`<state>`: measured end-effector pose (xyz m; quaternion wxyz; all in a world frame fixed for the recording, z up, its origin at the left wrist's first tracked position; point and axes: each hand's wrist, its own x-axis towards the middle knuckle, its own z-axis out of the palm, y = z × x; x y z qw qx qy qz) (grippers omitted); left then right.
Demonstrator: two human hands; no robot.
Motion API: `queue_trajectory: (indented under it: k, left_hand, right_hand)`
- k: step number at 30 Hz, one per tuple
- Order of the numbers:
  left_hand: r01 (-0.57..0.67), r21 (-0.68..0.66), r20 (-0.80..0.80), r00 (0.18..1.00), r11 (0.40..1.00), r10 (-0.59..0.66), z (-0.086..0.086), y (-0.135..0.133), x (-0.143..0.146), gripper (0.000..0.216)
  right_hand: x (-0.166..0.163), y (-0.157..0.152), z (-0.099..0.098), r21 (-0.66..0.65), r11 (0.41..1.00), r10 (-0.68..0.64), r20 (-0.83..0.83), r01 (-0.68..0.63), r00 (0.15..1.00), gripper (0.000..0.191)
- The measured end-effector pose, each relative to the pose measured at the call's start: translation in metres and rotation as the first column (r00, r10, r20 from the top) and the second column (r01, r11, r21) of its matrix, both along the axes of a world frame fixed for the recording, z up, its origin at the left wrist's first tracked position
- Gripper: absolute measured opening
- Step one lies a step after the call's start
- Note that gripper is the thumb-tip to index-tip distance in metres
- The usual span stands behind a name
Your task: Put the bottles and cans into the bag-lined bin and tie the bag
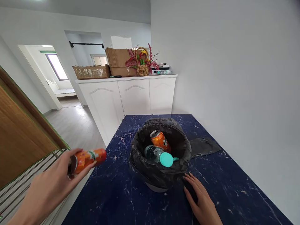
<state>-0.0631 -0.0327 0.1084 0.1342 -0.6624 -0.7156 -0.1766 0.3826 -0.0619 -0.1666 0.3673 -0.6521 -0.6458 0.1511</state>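
Blue marble table: left hand fingers grip orange can.

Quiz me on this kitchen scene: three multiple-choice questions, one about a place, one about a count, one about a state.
1. Where does the small bin lined with a black plastic bag stand?
A on the dark blue marbled table
B on the floor
C on the white cabinet

2. How many orange drink cans show in all?
A one
B two
C four

3. What is the left hand doing?
A resting flat
B gripping an orange can
C pointing

Answers: 1 A, the bin sits on the tabletop. 2 B, one held, another orange can inside the bin. 3 B, fingers wrap it.
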Motion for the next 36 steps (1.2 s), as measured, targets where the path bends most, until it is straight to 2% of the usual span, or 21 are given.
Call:
queue_trajectory:
  k: [2, 4, 7, 10, 12, 13, 16, 18, 20, 24, 27, 29, 32, 36]
  left_hand:
    - [-0.034, 0.165, 0.100, 0.995, 0.986, 0.017, 0.019, -0.001, 0.027, 0.072]
    - [-0.011, 0.354, 0.215, 0.974, 0.935, -0.069, 0.035, -0.001, 0.053, 0.069]
    - [0.107, 0.570, 0.301, 0.896, 0.815, -0.328, 0.051, 0.004, 0.089, 0.062]
    - [0.273, 0.674, 0.268, 0.776, 0.687, -0.571, 0.060, 0.016, 0.121, 0.054]
    - [0.360, 0.657, 0.272, 0.706, 0.662, -0.654, 0.063, 0.027, 0.139, 0.051]
    - [0.399, 0.617, 0.288, 0.688, 0.679, -0.666, 0.063, 0.032, 0.148, 0.052]
    - [0.540, 0.381, 0.308, 0.691, 0.751, -0.654, 0.061, 0.046, 0.167, 0.061]
    - [0.616, 0.241, 0.289, 0.692, 0.750, -0.661, 0.055, 0.050, 0.173, 0.067]
    - [0.625, 0.221, 0.277, 0.696, 0.749, -0.662, 0.047, 0.052, 0.173, 0.067]
    - [0.544, 0.307, 0.346, 0.701, 0.781, -0.624, 0.026, 0.051, 0.157, 0.055]
    - [0.466, 0.291, 0.456, 0.700, 0.835, -0.550, 0.005, 0.054, 0.139, 0.051]
    - [0.400, 0.261, 0.529, 0.702, 0.879, -0.477, -0.016, 0.058, 0.125, 0.051]
    - [0.310, 0.167, 0.576, 0.740, 0.936, -0.348, -0.066, 0.064, 0.097, 0.051]
    - [0.315, 0.002, 0.398, 0.870, 0.949, -0.290, -0.160, 0.061, 0.047, 0.059]
  right_hand:
    - [-0.001, 0.000, 0.001, -0.002, 1.000, -0.004, -0.009, 0.004, 1.000, 0.051]
    - [0.000, 0.000, 0.002, -0.026, 1.000, -0.007, -0.012, 0.007, 1.000, 0.052]
    - [0.001, 0.001, 0.005, -0.058, 0.998, -0.001, -0.018, 0.000, 1.000, 0.055]
    - [0.000, 0.002, 0.007, -0.076, 0.997, 0.005, -0.032, -0.008, 0.999, 0.056]
    - [0.000, 0.002, 0.008, -0.089, 0.996, 0.003, -0.038, -0.006, 0.999, 0.057]
    - [0.000, 0.002, 0.009, -0.095, 0.995, 0.002, -0.040, -0.006, 0.999, 0.057]
    - [0.000, 0.002, 0.011, -0.096, 0.995, 0.008, -0.043, -0.012, 0.999, 0.056]
    - [0.000, 0.002, 0.012, -0.084, 0.996, 0.009, -0.043, -0.012, 0.999, 0.054]
    - [0.000, 0.002, 0.013, -0.060, 0.998, 0.012, -0.038, -0.014, 0.999, 0.053]
    - [0.000, 0.002, 0.014, -0.033, 0.999, 0.007, -0.025, -0.008, 1.000, 0.049]
    - [0.000, 0.002, 0.014, -0.035, 0.999, 0.002, -0.017, -0.003, 1.000, 0.048]
    - [0.000, 0.002, 0.014, -0.029, 1.000, 0.011, -0.013, -0.011, 1.000, 0.048]
    - [-0.001, 0.001, 0.015, -0.013, 1.000, 0.012, -0.008, -0.012, 1.000, 0.047]
    - [-0.002, 0.001, 0.015, 0.019, 1.000, 0.004, -0.003, -0.003, 1.000, 0.045]
